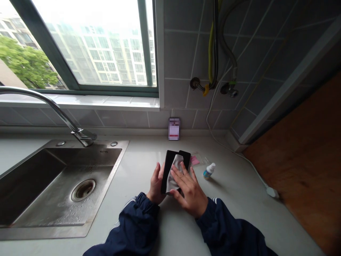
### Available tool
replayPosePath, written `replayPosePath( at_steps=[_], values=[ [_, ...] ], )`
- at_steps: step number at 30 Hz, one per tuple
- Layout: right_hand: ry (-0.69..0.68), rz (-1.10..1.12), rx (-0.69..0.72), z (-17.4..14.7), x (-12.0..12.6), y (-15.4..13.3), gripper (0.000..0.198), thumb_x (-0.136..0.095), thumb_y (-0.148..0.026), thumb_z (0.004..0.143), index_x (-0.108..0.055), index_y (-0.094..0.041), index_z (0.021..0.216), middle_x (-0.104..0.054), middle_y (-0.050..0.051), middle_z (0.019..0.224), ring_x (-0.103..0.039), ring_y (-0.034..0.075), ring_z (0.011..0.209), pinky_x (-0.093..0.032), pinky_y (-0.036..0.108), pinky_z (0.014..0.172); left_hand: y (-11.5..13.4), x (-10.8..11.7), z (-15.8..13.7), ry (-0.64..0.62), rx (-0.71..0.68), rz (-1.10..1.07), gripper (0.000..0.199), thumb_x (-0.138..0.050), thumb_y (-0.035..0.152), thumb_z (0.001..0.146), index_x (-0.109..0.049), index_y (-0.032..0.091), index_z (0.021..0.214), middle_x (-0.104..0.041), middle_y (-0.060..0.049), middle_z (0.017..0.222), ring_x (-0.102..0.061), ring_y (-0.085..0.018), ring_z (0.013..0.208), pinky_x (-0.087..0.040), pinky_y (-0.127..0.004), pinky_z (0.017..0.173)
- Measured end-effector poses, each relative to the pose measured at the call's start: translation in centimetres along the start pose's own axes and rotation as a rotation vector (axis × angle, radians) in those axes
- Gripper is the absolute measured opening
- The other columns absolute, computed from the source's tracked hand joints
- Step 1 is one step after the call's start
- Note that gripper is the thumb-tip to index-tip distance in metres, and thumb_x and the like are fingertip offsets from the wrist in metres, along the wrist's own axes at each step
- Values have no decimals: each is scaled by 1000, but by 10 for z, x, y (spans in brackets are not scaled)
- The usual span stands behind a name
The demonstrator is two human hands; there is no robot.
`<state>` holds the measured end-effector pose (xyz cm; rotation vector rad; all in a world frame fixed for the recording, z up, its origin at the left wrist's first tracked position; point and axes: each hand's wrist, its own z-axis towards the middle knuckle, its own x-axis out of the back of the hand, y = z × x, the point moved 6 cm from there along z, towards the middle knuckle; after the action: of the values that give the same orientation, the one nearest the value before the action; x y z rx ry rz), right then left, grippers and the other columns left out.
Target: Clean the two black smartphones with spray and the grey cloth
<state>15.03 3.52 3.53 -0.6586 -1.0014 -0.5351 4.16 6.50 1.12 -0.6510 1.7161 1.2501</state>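
Note:
My left hand [156, 184] is closed around the left side of a flat black phone-like slab [168, 161], tilted up above the counter. A second dark rounded corner shows at its top right; I cannot tell whether it is a separate piece. Over its face lies a light grey cloth [177, 161]. My right hand [190, 190] rests on the cloth with its fingers spread flat, pressing it against the black surface. Just right of my hands stands a small white-capped bottle [209, 171] with a blue label. Behind it lies a pink packet [195, 160] beside clear plastic.
A lit phone [174, 129] leans upright against the tiled wall. At the left is a steel sink [106, 199] with a curved faucet [61, 113]. A white cable [239, 154] crosses the counter to a plug [272, 192] by the wooden panel [301, 170].

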Motion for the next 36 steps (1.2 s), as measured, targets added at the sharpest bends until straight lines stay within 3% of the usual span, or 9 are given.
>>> replayPosePath(
  at_steps=[5,14,22,29,33,36],
  values=[
    [-110,25,100,-1,0,-16,65,-51,-50,101,-40,-16,155,-36,11,161,-12,39,156,-16,76,117,0,-1,1,-24,17,-36,72,-42,63,98,-40,19,156,-61,-16,143,-56,-34,133,-32,-50,119],
    [-139,106,183,-3,4,-31,68,-52,-56,100,-39,-20,156,-40,10,160,-21,31,155,2,68,122,0,-4,2,-15,52,-21,77,-41,66,97,-41,15,155,-66,-19,133,-64,-37,123,-38,-53,114],
    [37,-46,-28,-1,-3,0,66,-47,-42,103,-25,-20,162,-32,11,164,-20,34,155,-14,69,122,-5,5,1,4,37,6,76,-46,63,97,-36,19,158,-56,-14,148,-49,-34,140,-30,-48,121],
    [213,-35,-199,-1,6,20,76,-39,-47,106,0,-18,165,-15,16,168,-16,37,155,-19,68,120,-16,-7,-1,-89,38,169,63,-51,55,99,-50,20,151,-58,-11,147,-44,-32,144,-23,-44,125],
    [254,4,-300,-4,1,24,76,-36,-48,106,5,-19,164,-7,17,169,-13,37,156,-22,68,119,-25,-5,-1,-74,92,260,62,-48,57,99,-57,17,145,-60,-11,145,-45,-29,144,-21,-40,126],
    [234,6,-323,-5,-4,24,75,-36,-47,106,5,-20,164,-6,16,170,-12,37,156,-23,69,119,-27,3,1,4,78,284,59,-49,55,100,-59,16,143,-59,-11,146,-47,-29,143,-23,-40,125]
  ],
)
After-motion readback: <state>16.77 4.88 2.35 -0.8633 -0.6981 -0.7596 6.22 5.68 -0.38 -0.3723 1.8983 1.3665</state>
